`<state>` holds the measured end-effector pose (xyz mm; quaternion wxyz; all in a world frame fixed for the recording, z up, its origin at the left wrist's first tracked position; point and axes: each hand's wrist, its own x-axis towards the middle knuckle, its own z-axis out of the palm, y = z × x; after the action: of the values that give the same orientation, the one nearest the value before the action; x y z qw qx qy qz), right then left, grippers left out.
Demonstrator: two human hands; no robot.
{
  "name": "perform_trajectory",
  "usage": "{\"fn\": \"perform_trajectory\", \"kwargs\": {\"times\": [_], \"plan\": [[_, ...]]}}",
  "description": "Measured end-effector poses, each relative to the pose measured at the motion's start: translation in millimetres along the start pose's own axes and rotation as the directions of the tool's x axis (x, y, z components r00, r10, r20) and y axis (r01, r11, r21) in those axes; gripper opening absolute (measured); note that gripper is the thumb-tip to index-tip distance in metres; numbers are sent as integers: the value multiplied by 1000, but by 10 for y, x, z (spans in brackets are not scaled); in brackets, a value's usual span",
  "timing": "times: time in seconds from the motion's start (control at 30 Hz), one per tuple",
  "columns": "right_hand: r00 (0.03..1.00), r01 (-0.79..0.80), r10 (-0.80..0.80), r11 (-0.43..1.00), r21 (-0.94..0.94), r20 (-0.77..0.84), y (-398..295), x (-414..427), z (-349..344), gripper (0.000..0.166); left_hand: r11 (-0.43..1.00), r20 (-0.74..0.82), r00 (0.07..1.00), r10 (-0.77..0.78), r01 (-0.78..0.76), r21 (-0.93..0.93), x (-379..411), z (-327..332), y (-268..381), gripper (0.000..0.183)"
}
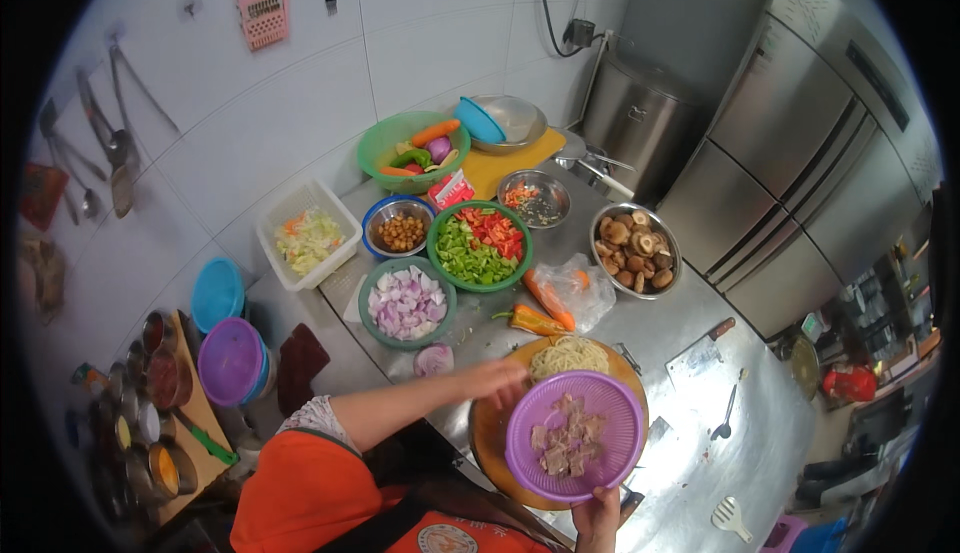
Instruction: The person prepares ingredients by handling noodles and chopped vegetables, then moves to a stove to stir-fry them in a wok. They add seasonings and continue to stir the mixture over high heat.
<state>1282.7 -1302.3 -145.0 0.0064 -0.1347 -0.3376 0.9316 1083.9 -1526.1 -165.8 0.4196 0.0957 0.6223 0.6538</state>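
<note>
My right hand (598, 512) grips the near rim of a purple plastic colander (574, 437) that holds brown chunks, apparently cooked meat (568, 440). The colander is over a round wooden cutting board (486, 433) and hides part of it. Left of the colander, my left hand (501, 383) is slightly blurred, its fingers extended and no object visible in it. A heap of pale noodle-like strips (570, 356) lies on the board beyond the colander. A cleaver handle (631, 504) shows beside my right hand, the rest partly hidden.
Bowls of chopped onion (407, 303), green and red peppers (480, 253) and mushrooms (636, 247) stand beyond the board. Nearer are an orange pepper (536, 320) and a plastic bag (589, 298). A cleaver (694, 358), a spoon (725, 410) and a slotted turner (729, 519) lie right.
</note>
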Motion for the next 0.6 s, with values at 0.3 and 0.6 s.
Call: {"fn": "perform_trajectory", "kwargs": {"times": [0.3, 0.6], "plan": [[960, -4, -14, 998, -63, -281, 612, 572, 544, 63, 223, -358, 928, -106, 373, 901, 203, -2040, 279, 54], [929, -138, 92, 985, -106, -358, 962, 1080, 1026, 59, 128, -175, 911, 375, 136, 982, 98, -2368, -530, 28]]}}
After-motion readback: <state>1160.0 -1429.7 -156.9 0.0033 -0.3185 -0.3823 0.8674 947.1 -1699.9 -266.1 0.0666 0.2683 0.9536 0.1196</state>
